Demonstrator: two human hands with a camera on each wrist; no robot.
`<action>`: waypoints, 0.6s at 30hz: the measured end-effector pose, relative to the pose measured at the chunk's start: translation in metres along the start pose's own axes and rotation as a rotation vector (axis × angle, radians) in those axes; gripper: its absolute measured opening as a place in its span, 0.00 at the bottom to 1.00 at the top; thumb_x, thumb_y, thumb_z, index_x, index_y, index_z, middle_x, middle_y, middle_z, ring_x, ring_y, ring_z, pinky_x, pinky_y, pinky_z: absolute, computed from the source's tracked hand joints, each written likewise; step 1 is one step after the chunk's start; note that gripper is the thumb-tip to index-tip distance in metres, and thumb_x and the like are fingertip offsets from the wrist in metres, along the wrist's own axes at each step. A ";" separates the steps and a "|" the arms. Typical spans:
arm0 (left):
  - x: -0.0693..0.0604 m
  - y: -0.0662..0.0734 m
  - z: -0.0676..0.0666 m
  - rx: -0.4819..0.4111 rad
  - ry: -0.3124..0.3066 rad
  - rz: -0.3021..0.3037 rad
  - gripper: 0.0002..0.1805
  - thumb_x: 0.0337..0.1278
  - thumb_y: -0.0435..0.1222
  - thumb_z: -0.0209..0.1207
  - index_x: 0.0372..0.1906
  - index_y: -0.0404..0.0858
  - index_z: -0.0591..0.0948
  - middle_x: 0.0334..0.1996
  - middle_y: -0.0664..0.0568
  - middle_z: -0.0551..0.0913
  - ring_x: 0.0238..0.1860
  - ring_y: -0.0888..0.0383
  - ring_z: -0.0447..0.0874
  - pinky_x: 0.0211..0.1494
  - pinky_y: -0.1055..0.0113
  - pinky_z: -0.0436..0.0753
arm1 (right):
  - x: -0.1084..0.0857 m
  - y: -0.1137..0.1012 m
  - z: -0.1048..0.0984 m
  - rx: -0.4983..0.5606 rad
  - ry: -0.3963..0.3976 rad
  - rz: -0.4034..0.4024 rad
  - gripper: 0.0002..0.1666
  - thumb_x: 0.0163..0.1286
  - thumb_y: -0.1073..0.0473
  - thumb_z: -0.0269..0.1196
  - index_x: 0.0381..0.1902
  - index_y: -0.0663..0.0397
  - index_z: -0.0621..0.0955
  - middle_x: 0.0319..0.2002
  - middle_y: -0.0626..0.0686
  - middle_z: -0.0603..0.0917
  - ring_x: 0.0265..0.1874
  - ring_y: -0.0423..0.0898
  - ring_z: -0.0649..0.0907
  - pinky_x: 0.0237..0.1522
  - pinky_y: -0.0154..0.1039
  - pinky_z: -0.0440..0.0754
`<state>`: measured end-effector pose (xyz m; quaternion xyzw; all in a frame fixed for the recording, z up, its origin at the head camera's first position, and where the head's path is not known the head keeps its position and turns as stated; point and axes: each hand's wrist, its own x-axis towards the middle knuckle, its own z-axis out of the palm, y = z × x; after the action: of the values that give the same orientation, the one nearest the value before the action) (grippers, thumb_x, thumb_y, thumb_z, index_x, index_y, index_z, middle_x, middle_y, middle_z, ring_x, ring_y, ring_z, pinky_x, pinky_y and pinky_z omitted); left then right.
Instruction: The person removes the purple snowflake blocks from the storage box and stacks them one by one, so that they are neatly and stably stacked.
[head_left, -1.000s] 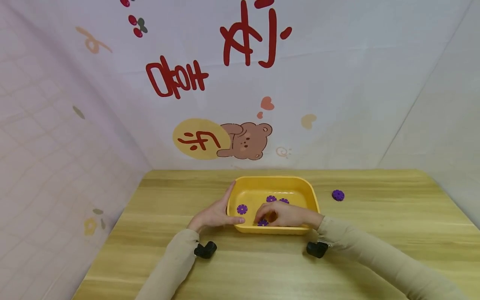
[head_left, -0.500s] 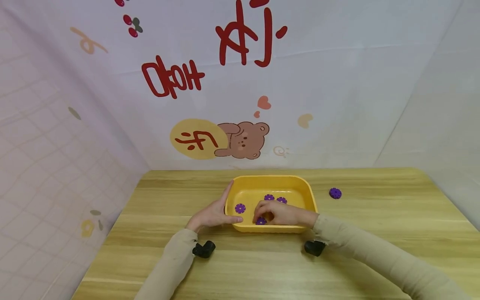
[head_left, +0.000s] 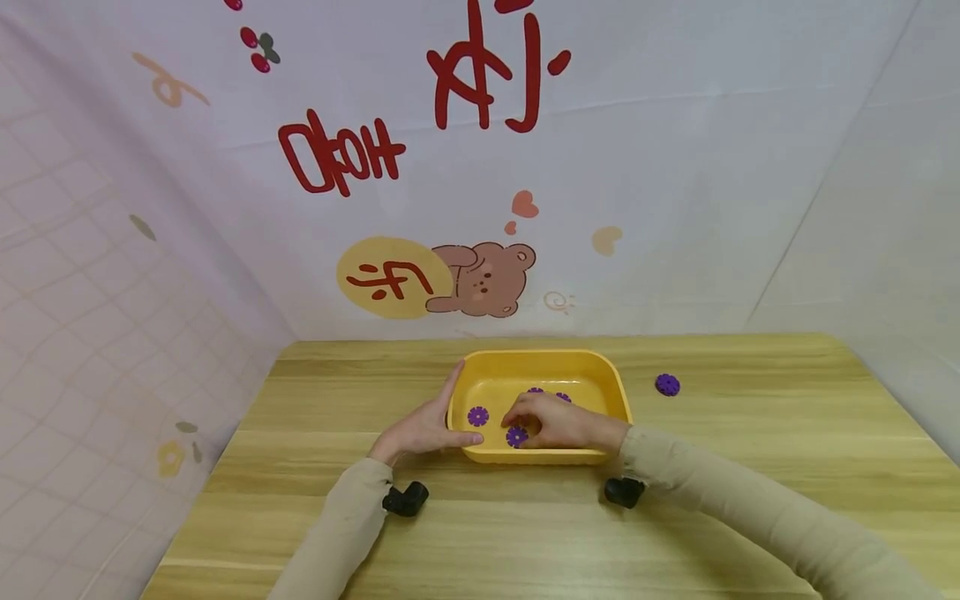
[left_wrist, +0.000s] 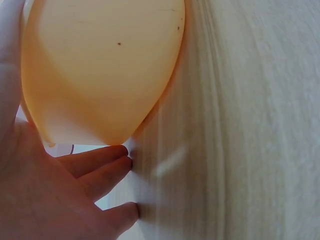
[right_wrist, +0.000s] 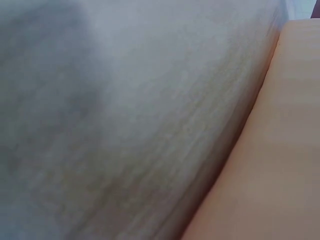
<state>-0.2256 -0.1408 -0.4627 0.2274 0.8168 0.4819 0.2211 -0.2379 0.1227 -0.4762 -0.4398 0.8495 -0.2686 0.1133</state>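
In the head view the left hand lies along the left end of the yellow tray, its straight thumb across the near-left rim. Seen from the left wrist, its spread fingers rest against the tray's outer wall. The right hand is inside the tray, thumb and bent fingers apart around a purple notched disc; whether they touch it cannot be told. Another purple disc lies to its left. Two more behind the right hand are partly hidden.
On the wooden table, right of the tray, lies a purple piece. A printed cloth hangs behind the table. Dark devices are at both wrists. The right wrist view shows the tray's outer side beside the table.
The right hand has shifted slightly up and left within the tray. The disc under it has moved slightly away from the near wall and shows more fully. The left hand stays at the tray's end.
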 end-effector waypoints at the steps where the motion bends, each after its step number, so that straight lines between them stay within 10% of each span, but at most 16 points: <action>1: 0.000 0.000 0.000 0.000 -0.001 0.002 0.65 0.53 0.43 0.70 0.76 0.50 0.28 0.69 0.37 0.60 0.46 0.51 0.79 0.60 0.56 0.74 | 0.000 0.000 0.000 -0.011 0.000 0.000 0.19 0.59 0.56 0.72 0.49 0.55 0.84 0.41 0.47 0.80 0.38 0.40 0.76 0.43 0.33 0.77; 9: 0.000 0.003 -0.002 -0.014 0.010 0.013 0.66 0.51 0.43 0.71 0.76 0.54 0.28 0.68 0.36 0.60 0.45 0.49 0.80 0.58 0.53 0.75 | 0.006 0.000 -0.003 -0.028 0.015 0.002 0.18 0.57 0.55 0.73 0.45 0.53 0.85 0.41 0.45 0.81 0.39 0.39 0.76 0.45 0.34 0.77; 18: -0.001 -0.001 0.000 -0.017 0.000 0.002 0.66 0.52 0.41 0.71 0.76 0.55 0.28 0.73 0.38 0.50 0.49 0.48 0.79 0.61 0.55 0.73 | 0.004 -0.002 -0.001 0.230 0.126 0.023 0.18 0.55 0.63 0.73 0.45 0.58 0.84 0.38 0.45 0.80 0.34 0.44 0.79 0.38 0.35 0.82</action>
<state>-0.2252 -0.1415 -0.4631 0.2265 0.8126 0.4889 0.2223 -0.2393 0.1194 -0.4740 -0.3965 0.8235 -0.3899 0.1125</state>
